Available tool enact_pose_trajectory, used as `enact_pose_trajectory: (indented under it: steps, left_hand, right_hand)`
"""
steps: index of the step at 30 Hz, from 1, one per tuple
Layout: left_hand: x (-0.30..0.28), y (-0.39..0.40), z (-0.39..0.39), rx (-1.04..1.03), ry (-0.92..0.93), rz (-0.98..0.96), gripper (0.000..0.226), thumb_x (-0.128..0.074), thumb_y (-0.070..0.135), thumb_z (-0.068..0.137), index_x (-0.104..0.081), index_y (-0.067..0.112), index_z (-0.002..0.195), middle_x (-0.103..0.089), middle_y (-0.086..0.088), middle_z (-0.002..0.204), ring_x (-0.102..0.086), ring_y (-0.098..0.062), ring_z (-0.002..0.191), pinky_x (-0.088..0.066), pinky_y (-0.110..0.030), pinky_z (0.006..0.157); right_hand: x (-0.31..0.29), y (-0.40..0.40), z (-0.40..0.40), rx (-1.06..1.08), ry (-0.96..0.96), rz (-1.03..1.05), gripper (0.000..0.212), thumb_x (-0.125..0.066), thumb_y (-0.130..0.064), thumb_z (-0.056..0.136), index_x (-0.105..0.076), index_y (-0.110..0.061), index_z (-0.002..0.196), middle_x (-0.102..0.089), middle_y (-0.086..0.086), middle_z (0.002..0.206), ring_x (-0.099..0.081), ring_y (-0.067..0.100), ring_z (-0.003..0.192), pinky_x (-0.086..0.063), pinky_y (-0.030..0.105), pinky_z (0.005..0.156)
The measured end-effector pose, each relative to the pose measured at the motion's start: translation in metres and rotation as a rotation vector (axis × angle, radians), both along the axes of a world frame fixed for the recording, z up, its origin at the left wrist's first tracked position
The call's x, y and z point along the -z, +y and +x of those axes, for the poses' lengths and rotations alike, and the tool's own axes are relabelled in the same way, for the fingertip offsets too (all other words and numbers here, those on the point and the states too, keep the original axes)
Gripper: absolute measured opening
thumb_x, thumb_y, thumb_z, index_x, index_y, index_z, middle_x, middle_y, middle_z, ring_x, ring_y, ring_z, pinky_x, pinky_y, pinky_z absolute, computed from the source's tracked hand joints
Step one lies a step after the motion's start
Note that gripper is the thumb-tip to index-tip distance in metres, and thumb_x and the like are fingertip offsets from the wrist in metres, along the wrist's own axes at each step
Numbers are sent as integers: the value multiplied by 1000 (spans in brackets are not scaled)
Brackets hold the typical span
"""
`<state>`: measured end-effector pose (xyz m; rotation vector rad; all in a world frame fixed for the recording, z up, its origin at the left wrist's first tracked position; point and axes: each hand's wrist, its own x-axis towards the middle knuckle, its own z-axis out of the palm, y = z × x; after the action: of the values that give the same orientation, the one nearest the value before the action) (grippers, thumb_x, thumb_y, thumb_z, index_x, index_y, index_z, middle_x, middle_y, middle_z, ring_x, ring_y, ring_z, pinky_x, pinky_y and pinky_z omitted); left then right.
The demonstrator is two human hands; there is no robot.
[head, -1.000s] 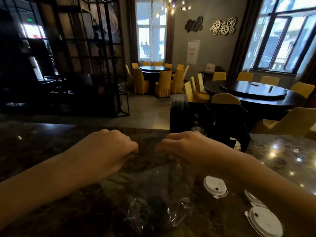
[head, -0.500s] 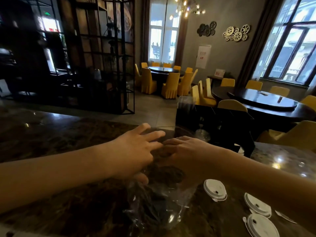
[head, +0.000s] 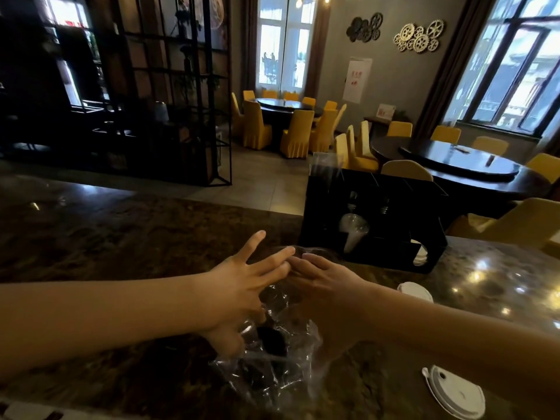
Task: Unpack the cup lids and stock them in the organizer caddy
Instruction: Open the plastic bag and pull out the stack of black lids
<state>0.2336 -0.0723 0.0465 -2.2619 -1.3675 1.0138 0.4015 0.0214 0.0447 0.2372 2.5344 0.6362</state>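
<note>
Since a second ago both fists have uncurled: left hand (head: 242, 283) and right hand (head: 330, 283) now spread flat-fingered over the clear lid bag (head: 272, 359), lying lengthwise toward the black caddy (head: 372, 219) on the counter.

Restaurant dining hall. Dark marble counter (head: 121, 237) under left hand (head: 242, 286); beyond its fingertips, round banquet tables (head: 454, 162) ringed by yellow-covered chairs (head: 292, 133). Gear wall decor (head: 419, 36) far right, tall windows (head: 281, 50) ahead.
</note>
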Motion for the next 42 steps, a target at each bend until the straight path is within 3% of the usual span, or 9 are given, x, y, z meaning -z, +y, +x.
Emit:
enact_pose_trajectory:
  steps: [4,11,16,21,27,32,36,38,42]
  left_hand:
    - [21,-1,-5,12,-96,-29,58,-35,64,94,-51,37,143,20,-20,165,47,-36,138,43,-66,86]
    - [51,-2,-17,-61,-402,15,71,-15,63,102,-74,24,108,19,-5,168,50,-19,138,40,-54,100]
    - [69,0,-24,-55,-510,142,65,-21,57,103,-74,23,89,6,3,169,41,-23,143,29,-55,106]
    - [83,-8,-31,-104,-448,250,44,-52,63,90,-75,28,80,11,2,169,26,-35,149,7,-66,110]
    - [94,-4,-28,-225,-568,325,62,-40,80,71,-71,31,95,20,-9,167,22,-35,151,-13,-72,109]
    - [114,5,-29,-362,-663,242,81,-47,86,66,-60,30,123,47,-4,156,45,-26,141,2,-59,113]
    - [128,15,-28,-442,-704,162,101,-54,83,64,-36,29,147,37,-5,161,34,-27,147,-4,-57,117]
    - [133,18,-27,-481,-735,130,102,-42,86,62,-37,29,146,29,-6,164,32,-25,147,-8,-57,118]
    - [146,24,-32,-552,-774,72,108,-33,90,56,-39,30,146,23,-2,165,25,-25,149,-8,-52,119]
  right_hand:
    - [22,-1,-2,-29,-37,12,86,-53,-68,93,-7,-43,161,15,13,171,22,41,154,7,54,126]
    - [47,-5,-3,-86,1,-29,83,-55,-57,98,2,-53,157,17,23,168,21,54,149,-5,62,125]
    - [52,3,-7,-52,33,-74,65,-37,-61,103,-20,-39,161,16,13,170,17,44,154,-5,56,127]
    - [46,14,-15,6,150,-232,66,-28,-66,102,-61,-22,140,-20,8,170,-18,34,155,-31,53,119]
    - [68,31,-18,-25,246,-286,82,-43,-73,95,-45,-13,151,-28,13,167,-27,31,153,-32,49,121]
    - [92,46,-15,-27,282,-327,96,-46,-80,89,-37,-10,155,-25,13,168,-26,31,154,-32,46,121]
    - [110,54,-16,10,264,-397,99,-52,-77,87,-32,-9,157,-15,13,170,-17,31,156,-33,46,119]
    - [119,56,-15,40,253,-417,104,-59,-75,84,-28,-9,158,-11,11,171,-18,30,156,-44,46,110]
    - [134,62,-13,96,283,-492,105,-59,-75,83,-25,-11,158,-23,4,167,-38,27,146,-58,46,91]
